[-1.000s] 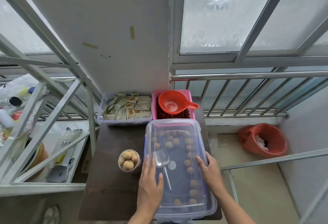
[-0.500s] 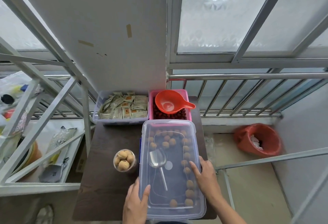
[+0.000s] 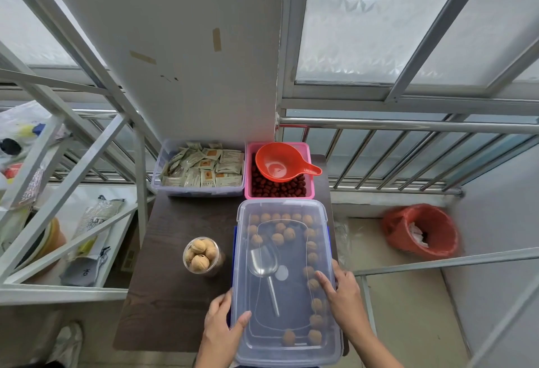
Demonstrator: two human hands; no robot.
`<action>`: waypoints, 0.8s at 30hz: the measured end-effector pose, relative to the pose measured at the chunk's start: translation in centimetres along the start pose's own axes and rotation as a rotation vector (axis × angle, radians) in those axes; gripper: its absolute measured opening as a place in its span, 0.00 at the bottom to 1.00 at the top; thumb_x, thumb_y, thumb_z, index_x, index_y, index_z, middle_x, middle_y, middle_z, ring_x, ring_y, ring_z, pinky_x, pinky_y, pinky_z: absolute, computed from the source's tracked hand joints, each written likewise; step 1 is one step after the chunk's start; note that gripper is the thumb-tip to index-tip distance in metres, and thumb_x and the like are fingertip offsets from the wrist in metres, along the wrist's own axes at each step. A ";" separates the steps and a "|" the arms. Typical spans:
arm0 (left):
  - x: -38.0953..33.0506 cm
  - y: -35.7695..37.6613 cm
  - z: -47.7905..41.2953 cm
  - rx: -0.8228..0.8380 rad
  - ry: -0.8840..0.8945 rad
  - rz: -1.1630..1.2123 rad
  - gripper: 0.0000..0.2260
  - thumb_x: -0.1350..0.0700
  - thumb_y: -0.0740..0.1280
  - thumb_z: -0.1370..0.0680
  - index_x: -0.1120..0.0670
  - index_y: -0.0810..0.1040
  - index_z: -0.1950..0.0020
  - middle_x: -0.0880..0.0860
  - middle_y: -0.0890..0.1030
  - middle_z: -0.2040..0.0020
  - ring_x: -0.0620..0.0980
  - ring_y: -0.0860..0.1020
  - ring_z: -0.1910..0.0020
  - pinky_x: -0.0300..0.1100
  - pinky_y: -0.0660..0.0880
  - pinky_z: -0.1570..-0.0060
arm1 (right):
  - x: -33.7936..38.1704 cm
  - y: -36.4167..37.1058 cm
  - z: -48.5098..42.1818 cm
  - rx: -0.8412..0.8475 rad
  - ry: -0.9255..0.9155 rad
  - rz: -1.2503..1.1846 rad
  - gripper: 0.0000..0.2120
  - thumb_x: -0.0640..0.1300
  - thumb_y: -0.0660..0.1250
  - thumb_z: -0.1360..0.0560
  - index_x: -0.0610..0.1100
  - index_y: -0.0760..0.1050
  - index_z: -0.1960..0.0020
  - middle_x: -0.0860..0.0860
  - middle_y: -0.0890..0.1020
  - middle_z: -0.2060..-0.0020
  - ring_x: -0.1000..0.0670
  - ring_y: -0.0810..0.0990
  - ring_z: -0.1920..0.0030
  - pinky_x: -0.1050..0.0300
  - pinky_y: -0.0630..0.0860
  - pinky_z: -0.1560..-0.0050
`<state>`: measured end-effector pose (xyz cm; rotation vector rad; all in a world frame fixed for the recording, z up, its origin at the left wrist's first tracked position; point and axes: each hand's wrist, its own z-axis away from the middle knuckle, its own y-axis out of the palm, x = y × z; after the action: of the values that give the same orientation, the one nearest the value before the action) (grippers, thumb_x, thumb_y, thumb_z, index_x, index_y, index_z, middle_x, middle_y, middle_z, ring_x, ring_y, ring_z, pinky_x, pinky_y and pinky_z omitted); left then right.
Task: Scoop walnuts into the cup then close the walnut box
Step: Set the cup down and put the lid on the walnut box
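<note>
Walnut box (image 3: 284,277), lower centre of the frame, fills the right half of the dark table (image 3: 172,303); its right side runs along the table edge. Bare tabletop lies at lower left, around the cup (image 3: 201,256), which stands just left of the box, filled with walnuts. The clear lid (image 3: 288,350) sits on top; a metal scoop (image 3: 264,262) and walnuts show through it. Left hand (image 3: 220,329) grips the lid's left rim, thumb on top. Right hand (image 3: 344,294) rests flat on the right rim, fingers together.
</note>
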<state>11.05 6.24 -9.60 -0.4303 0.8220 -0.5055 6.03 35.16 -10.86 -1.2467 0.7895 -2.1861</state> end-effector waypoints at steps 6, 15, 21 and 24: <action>-0.5 -0.9 -2.7 0.136 -0.176 0.539 0.65 0.32 0.85 0.48 0.53 0.64 0.17 0.55 0.79 0.28 0.55 0.81 0.33 0.56 0.79 0.32 | -0.1 0.2 -0.2 0.023 0.218 -0.221 0.51 0.73 0.70 0.32 0.48 0.59 0.18 0.44 0.70 0.24 0.41 0.68 0.24 0.42 0.68 0.26; -3.3 0.7 -1.4 -0.192 0.004 0.202 0.34 0.47 0.76 0.22 0.55 0.68 0.20 0.54 0.74 0.29 0.55 0.75 0.30 0.53 0.75 0.30 | 2.7 -1.3 2.1 -0.084 0.060 -0.156 0.34 0.57 0.71 0.23 0.50 0.66 0.22 0.52 0.75 0.35 0.50 0.74 0.36 0.52 0.73 0.36; -2.6 1.6 -1.8 -0.190 0.007 0.199 0.31 0.45 0.71 0.19 0.50 0.67 0.17 0.52 0.78 0.24 0.55 0.77 0.27 0.55 0.74 0.27 | 2.4 -1.8 2.1 -0.018 0.128 -0.365 0.33 0.55 0.73 0.25 0.49 0.70 0.22 0.59 0.78 0.31 0.60 0.78 0.36 0.54 0.73 0.30; -2.9 1.3 -2.3 -0.255 0.035 0.099 0.27 0.45 0.68 0.17 0.49 0.69 0.19 0.52 0.82 0.30 0.56 0.81 0.33 0.56 0.79 0.34 | 2.4 -2.4 1.2 0.022 0.105 -0.308 0.30 0.53 0.74 0.24 0.49 0.74 0.25 0.57 0.82 0.34 0.63 0.81 0.41 0.62 0.79 0.41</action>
<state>7.98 8.58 -10.06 -0.6134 0.9407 -0.3175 5.69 34.96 -7.31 -1.3241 0.6465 -2.5154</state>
